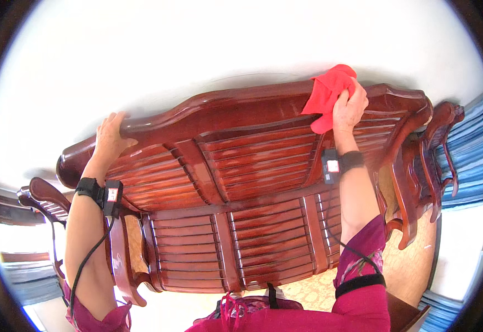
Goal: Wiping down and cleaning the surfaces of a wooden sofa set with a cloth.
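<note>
A long, glossy red-brown wooden slatted bench stands before me against a white wall. At the right part of its curved top rail, my right hand grips a red cloth, which drapes over the rail. My left hand rests on the left part of the same rail, fingers over the top and thumb apart on the front, holding no loose object. Each forearm carries a strapped black device with a cable.
Matching wooden chairs stand beyond the bench, one at the left and one at the right. Blue striped curtains hang at the far right. Below the seat shows a patterned, light floor. A dark wooden piece is at the lower right.
</note>
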### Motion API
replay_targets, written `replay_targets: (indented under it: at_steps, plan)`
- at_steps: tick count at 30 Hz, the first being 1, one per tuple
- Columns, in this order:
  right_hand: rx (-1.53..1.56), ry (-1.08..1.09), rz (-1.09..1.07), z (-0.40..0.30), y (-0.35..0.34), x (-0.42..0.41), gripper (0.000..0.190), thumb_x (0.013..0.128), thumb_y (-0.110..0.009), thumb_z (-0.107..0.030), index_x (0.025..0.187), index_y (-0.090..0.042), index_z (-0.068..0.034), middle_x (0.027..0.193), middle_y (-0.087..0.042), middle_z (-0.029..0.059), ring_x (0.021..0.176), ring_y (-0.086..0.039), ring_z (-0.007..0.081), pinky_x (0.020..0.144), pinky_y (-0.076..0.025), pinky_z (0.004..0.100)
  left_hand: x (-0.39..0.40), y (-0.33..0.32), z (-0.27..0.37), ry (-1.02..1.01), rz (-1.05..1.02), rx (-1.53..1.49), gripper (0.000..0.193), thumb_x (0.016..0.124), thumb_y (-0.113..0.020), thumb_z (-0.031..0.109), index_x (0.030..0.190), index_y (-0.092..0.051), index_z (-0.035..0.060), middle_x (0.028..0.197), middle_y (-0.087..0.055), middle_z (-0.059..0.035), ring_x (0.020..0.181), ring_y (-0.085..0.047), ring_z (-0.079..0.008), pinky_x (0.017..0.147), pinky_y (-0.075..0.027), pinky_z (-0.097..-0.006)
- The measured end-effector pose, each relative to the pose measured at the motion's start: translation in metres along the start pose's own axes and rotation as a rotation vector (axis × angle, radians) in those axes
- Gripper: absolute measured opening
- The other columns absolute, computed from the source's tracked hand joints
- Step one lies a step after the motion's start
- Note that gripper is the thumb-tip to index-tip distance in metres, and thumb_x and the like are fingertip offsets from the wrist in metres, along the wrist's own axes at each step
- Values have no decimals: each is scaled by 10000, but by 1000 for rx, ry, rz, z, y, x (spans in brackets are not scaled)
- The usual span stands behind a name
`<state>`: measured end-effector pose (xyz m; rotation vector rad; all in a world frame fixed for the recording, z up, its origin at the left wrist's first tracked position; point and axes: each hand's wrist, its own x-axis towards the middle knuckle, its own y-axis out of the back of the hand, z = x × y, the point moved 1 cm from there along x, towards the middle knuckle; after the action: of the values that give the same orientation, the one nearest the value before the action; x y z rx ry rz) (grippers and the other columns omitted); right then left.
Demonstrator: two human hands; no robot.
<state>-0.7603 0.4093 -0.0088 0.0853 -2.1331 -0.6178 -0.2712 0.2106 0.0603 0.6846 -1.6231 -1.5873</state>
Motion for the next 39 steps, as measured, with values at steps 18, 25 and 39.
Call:
replay_targets:
  at_steps: [18, 25, 39]
  plan:
    - [328, 1087, -444, -165, -36, -156, 223, 784, -533, -207, 978, -608, -129, 1128, -526, 67, 1086, -460, 250, 823, -422, 388, 1, -3, 5, -20, 30, -9, 685, 558, -819, 90, 1163, -501, 131, 1093, -552, -87, 1057, -521, -300, 907, -405, -429]
    - [-78, 872, -724, -35, -5, -129, 243, 809, -516, -208, 1037, -600, -201, 1188, -509, 39, 1154, -446, 248, 911, -406, 451, -4, 3, -3, 20, -3, 17, 678, 592, -804, 120, 1194, -493, 146, 1096, -545, -75, 1072, -503, -286, 903, -388, -428]
    - [98, -282, -296, -44, -28, -180, 353, 790, -619, -114, 1108, -505, -15, 1075, -495, 207, 1027, -488, 376, 900, -395, 459, 0, -1, 4, -16, 21, 16, 691, 582, -806, 120, 1196, -491, 151, 1118, -546, -78, 1095, -498, -293, 898, -393, -442]
